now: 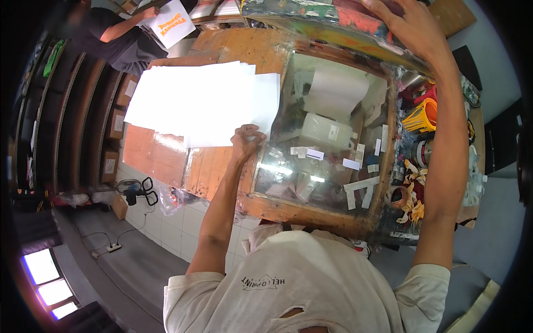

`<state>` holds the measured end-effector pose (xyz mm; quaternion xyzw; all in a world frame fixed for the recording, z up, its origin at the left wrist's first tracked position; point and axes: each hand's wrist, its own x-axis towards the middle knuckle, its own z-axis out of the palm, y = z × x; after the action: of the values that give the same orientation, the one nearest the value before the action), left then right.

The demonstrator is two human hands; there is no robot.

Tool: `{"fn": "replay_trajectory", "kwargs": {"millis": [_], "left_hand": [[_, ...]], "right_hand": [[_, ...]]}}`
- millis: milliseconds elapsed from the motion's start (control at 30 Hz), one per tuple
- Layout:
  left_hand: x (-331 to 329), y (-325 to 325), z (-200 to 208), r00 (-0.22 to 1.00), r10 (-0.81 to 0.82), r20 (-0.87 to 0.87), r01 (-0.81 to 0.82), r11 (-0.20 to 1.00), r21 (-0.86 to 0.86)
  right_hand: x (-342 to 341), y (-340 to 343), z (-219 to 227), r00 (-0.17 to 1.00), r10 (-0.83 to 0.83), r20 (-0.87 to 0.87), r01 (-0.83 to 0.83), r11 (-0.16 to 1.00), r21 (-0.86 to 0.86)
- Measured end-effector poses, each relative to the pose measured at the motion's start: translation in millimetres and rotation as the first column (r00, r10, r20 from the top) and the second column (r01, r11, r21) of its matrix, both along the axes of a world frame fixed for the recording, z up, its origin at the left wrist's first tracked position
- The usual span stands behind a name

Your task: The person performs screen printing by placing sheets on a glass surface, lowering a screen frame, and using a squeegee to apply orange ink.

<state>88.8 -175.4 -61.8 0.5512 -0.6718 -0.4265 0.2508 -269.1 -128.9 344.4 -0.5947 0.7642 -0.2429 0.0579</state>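
My left hand [247, 141] is closed, its fingers pinching the near right corner of a white sheet [265, 102]. That sheet lies at the right side of a spread stack of white paper [189, 100] on the wooden table [214, 172]. At the far right my right hand [408, 25] grips the upper edge of a raised, paint-smeared screen printing frame [333, 25]; some of its fingertips are out of sight. Between the hands is a glass panel [277, 186] set in the wooden tabletop, with several strips of pale tape [363, 183] stuck on it.
A whitish jug [325, 132] shows through the glass. A yellow tub [422, 116] and crumpled rags [413, 191] crowd the right side. Shelves with cardboard boxes [115, 123] line the left. At the far left another person [114, 39] holds a printed sheet [171, 25].
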Motion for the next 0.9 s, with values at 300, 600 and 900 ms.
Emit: {"fn": "replay_trajectory", "kwargs": {"millis": [300,600,900], "left_hand": [[3,-20,5,0.999,0.019,-0.034,-0.009,0.963,0.269],[16,-28,-4,0.994,-0.107,0.031,0.098,0.975,0.200],[4,-13,19,0.988,-0.092,0.121,0.107,0.987,-0.123]], "right_hand": [[-8,-5,-18,0.984,-0.005,-0.176,-0.022,0.988,-0.150],[-16,-4,-22,0.985,0.040,-0.169,-0.064,0.988,-0.138],[-11,-4,-20,0.987,-0.004,-0.159,-0.018,0.991,-0.136]]}}
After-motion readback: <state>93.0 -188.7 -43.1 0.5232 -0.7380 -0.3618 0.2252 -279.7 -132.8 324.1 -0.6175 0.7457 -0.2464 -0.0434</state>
